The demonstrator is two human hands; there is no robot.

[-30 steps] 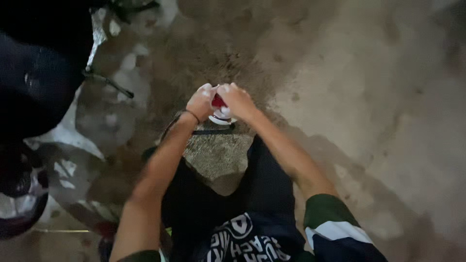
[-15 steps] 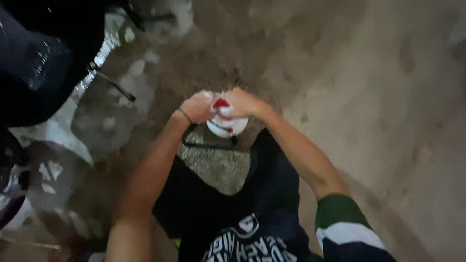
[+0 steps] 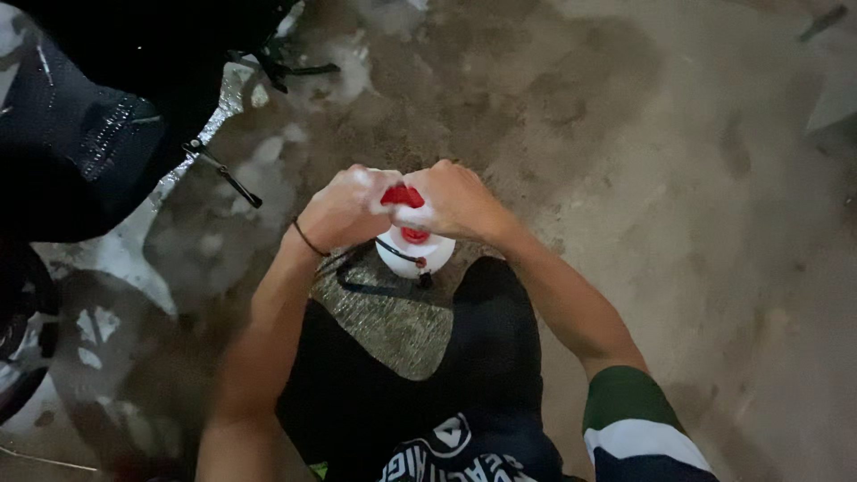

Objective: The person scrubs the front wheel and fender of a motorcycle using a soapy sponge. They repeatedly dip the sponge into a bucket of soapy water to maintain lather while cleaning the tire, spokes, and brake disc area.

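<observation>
So basically it's all happening on a rough, dirty concrete floor [image 3: 678, 178], mottled grey-brown with pale wet-looking patches over on the left. Lighting is dim, no walls visible, just ground.

Far left there's a big dark bulky shape [image 3: 80, 134], looks like a black bag or a covered vehicle part, can't really tell which. A thin black rod [image 3: 223, 174] sticks out from it toward the middle. A black cord [image 3: 366, 286] loops on the floor just under the hands.

The person is looking straight down, dark trousers [image 3: 482, 357] and a green-and-white sleeve [image 3: 638, 428] near the bottom right.

The white round container [image 3: 415, 250] sits in the middle, right between the legs, with a red top [image 3: 403, 196] and another red mark on its front. Both hands are on it: left hand [image 3: 344, 210], wearing a thin dark wristband [image 3: 310, 239], is clenched on the red top from the left, and right hand [image 3: 455, 201] has its grip closed around it from the right.
</observation>
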